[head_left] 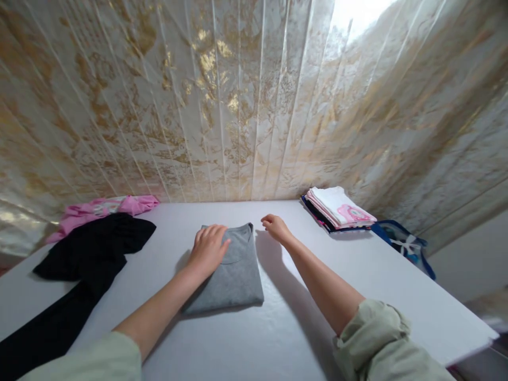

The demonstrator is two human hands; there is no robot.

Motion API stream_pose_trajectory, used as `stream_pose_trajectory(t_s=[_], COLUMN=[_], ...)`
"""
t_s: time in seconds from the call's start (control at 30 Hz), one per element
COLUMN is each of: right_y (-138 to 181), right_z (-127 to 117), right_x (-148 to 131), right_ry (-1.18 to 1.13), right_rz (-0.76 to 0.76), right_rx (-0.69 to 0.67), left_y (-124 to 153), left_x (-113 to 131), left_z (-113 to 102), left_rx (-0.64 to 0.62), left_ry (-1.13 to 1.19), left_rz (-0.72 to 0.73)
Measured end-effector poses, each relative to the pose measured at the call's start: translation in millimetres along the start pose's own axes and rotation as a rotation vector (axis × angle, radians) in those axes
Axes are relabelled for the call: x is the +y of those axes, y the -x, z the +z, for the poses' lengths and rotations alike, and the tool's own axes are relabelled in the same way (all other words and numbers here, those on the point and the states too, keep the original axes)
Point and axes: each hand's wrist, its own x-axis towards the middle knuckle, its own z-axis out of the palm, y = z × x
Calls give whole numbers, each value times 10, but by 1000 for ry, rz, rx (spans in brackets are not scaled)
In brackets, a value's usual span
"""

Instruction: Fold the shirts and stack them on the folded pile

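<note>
A grey shirt point(238, 280), folded into a neat rectangle with its neckline at the far side, lies on the white table. My left hand point(210, 246) rests flat over its upper left part, fingers stretched out and holding nothing. Just right of the shirt's far corner, my right hand point(275, 227) hovers over the table, apart from the fabric. Its fingers are loosely bent, with a small gap to the thumb and nothing between them.
Black clothing point(91, 254) lies loose on the table point(222, 349) at left, with a pink garment point(95, 209) behind it. Folded clothes point(337, 209) are stacked at back right. A blue-edged bag point(408, 246) sits beyond the right edge. A patterned curtain point(238, 106) hangs behind.
</note>
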Motion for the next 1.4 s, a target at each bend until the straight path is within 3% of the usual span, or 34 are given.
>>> stream_pose_trajectory(t_s=[0.17, 0.37, 0.6, 0.77, 0.93, 1.1, 1.4], right_y=[177, 285, 234, 194, 204, 241, 417], right_z=[290, 395, 525, 639, 671, 570, 324], right_x=[35, -36, -87, -67, -42, -88, -237], right_ry=[-20, -54, -282, -494, -558, -429, 155], right_rz=[62, 39, -86, -19, -7, 0, -4], right_rx=[-23, -3, -43, -4, 3, -28, -52], left_y=[-565, -928, -984, -969, -983, -1027, -928], left_x=[324, 289, 191, 177, 162, 128, 151], left_z=[302, 569, 481, 503, 550, 583, 709], left_rx=[-55, -108, -195, -197, -231, -221, -124], left_ry=[61, 139, 386, 476, 485, 405, 129], left_rz=[-70, -190, -179, -137, -92, -78, -25])
